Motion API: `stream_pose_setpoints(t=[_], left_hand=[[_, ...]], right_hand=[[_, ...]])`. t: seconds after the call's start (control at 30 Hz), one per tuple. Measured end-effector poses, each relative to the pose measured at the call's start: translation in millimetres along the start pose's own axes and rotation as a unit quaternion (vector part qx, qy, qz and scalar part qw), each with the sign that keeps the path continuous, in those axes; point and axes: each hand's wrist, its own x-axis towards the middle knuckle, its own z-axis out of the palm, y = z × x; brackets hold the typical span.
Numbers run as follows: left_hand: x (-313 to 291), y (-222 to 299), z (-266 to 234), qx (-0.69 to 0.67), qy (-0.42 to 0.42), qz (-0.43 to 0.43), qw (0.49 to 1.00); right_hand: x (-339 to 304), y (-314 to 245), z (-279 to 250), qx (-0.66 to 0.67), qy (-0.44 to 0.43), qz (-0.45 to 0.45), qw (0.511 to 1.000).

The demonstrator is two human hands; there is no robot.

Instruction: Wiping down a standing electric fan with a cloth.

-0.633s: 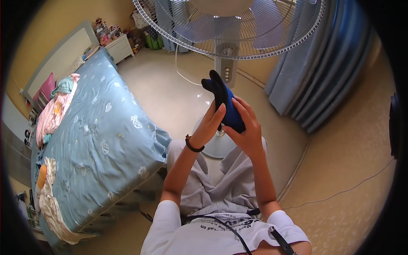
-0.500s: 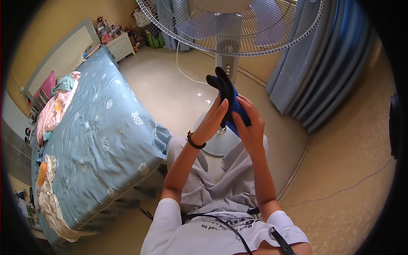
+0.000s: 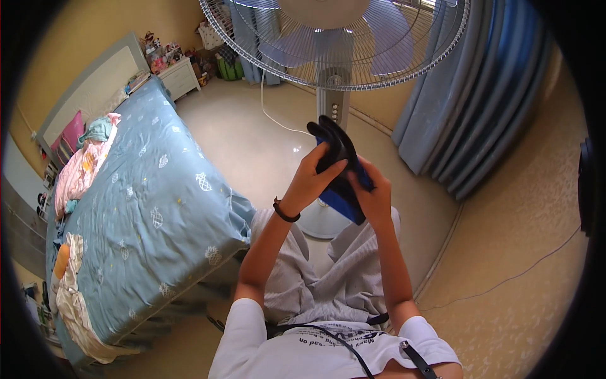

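Note:
In front of the fan's stand, above my knees, I hold a soft black-and-blue item (image 3: 341,201) with two rounded black ends at its top and a blue panel hanging below; its exact kind I cannot make out. My left hand (image 3: 314,178) grips its left side, thumb pressed on the black part. Opposite, my right hand (image 3: 375,196) has its fingers round the right edge and the thumb on the inner face. The black layers stand apart at the top, with a gap between them.
A floor fan (image 3: 331,44) with a wire cage stands just beyond my hands. To the left is a bed (image 3: 183,215) under a blue pineapple-print sheet, with clothes (image 3: 79,174) on it. Blue curtains (image 3: 467,95) hang at right. A white cord (image 3: 270,114) runs over the floor.
Both hands have come slightly lower and nearer. The black-and-blue item has been spread wider, so more of its blue panel shows. My left thumb has moved across onto the black part.

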Motion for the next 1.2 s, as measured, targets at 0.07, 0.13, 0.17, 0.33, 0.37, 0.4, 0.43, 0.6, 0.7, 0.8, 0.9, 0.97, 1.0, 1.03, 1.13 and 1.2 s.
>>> stream_pose_setpoints(t=[0.07, 0.13, 0.17, 0.33, 0.37, 0.4, 0.43, 0.6, 0.7, 0.8, 0.9, 0.97, 1.0, 1.03, 1.13, 1.2], left_hand=[[4, -11, -6, 0.003, 0.013, 0.003, 1.000], [5, -12, -10, -0.056, 0.061, 0.018, 0.996], [6, -14, -15, -0.069, 0.076, 0.014, 0.995], [5, -51, -58, -0.014, 0.092, -0.004, 0.996], [3, -67, -65, 0.034, 0.057, -0.026, 0.997], [1, -85, -72, 0.082, 0.023, -0.049, 0.995], [2, -88, -67, 0.152, 0.007, -0.040, 0.987], [7, -100, -36, 0.414, 0.036, 0.132, 0.900], [22, -98, -14, 0.156, 0.031, 0.109, 0.981], [33, -84, -16, 0.001, 0.083, -0.034, 0.996], [41, -67, -21, -0.085, 0.168, 0.005, 0.982], [47, -51, -22, -0.072, 0.206, 0.017, 0.976], [50, -46, -25, -0.071, 0.207, 0.017, 0.976], [55, -42, -27, 0.026, 0.202, 0.049, 0.978], [63, -32, -28, 0.142, 0.214, 0.103, 0.961], [65, -23, -29, 0.180, 0.192, 0.153, 0.953]], right_hand=[[5, 12, -16, 0.013, -0.013, 0.113, 0.993], [14, 25, -29, 0.112, 0.052, 0.203, 0.971], [19, 29, -36, 0.111, 0.054, 0.203, 0.971], [50, 29, -68, 0.427, 0.106, 0.204, 0.875], [54, 36, -73, 0.433, 0.083, 0.190, 0.877], [59, 36, -72, 0.433, 0.085, 0.187, 0.878], [63, 34, -72, 0.435, 0.067, 0.191, 0.878], [79, 21, -64, 0.448, -0.019, 0.198, 0.872], [85, 17, -51, 0.457, -0.033, 0.207, 0.864], [94, 22, -59, 0.442, 0.005, 0.226, 0.868], [105, 34, -81, 0.388, 0.051, 0.214, 0.895], [108, 44, -90, 0.321, 0.086, 0.209, 0.920], [108, 53, -93, 0.322, 0.085, 0.210, 0.919], [106, 64, -98, 0.263, 0.094, 0.196, 0.940], [97, 83, -88, 0.036, 0.147, 0.058, 0.987], [88, 84, -83, -0.132, 0.185, -0.071, 0.971]])
